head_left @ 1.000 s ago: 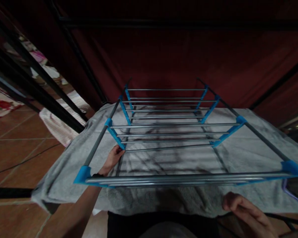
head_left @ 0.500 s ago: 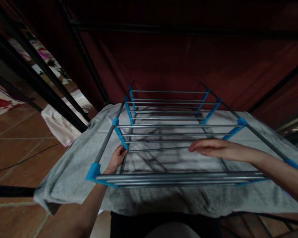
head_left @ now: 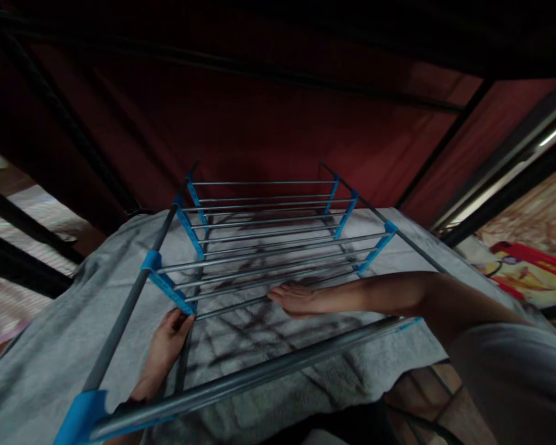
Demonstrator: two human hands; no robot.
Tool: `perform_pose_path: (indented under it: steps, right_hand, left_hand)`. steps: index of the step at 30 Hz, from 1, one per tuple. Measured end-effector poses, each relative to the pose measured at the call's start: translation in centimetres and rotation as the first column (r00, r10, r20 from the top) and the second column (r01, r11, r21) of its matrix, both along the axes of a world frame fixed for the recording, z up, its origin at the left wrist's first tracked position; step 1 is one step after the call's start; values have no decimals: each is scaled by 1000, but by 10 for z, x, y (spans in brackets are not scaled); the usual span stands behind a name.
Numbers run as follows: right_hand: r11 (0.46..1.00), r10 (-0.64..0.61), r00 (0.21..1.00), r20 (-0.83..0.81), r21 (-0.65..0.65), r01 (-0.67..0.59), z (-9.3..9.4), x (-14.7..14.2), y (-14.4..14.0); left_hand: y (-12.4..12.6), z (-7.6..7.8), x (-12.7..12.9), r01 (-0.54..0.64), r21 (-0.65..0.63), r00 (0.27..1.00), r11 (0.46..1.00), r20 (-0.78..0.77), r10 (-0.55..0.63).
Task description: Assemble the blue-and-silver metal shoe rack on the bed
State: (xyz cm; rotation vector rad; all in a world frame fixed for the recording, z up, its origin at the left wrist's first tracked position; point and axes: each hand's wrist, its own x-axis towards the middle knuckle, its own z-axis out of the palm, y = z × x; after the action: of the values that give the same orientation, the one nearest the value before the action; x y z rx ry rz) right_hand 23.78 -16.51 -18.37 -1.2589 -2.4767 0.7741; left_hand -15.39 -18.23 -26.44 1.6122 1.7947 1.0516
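Towel point(head_left: 278, 321) (grey) lies flat beneath right hand point(head_left: 296, 298) fingers point(head_left: 278, 295).

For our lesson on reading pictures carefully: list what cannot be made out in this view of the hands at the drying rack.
- Left hand: its fingertips curl by a blue connector; whether they grip it is unclear, the view is dim.
- Right hand: the palm faces down, so its contact with the grey towel is hidden.
- Drying rack: its legs are hidden under the towel.
- Colourful item: cut off by the right edge.
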Motion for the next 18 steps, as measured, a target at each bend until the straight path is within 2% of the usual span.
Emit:
perform_pose_path:
  steps: [2,5,8,11,15,18]
  right_hand:
    - [987,65,966,252,125,-99,-10,-16,6]
    - [967,100,906,412,175,-186,-19,-44,15]
    - [964,160,872,462,117,-238,-23,-70,25]
    - [956,205,857,472,91,-278,-21,-85,32]
    - [954,245,853,461,43,-298,-13,-84,36]
    - [950,275,853,443,8,-311,-11,-77,33]
  left_hand:
    - [2,-3,-3,-21,-30,1000,999,-18,20]
    - [6,-10,-7,-48,-62,998,997,-33,46]
    - [8,-16,-12,-61,-70,996,996,-67,56]
    - [9,-23,-17,-42,-70,992,997,-120,34]
    - [12,-29,-20,-55,-30,982,998,-182,49]
    - [8,-22,-13,-45,6,979,999,-198,45]
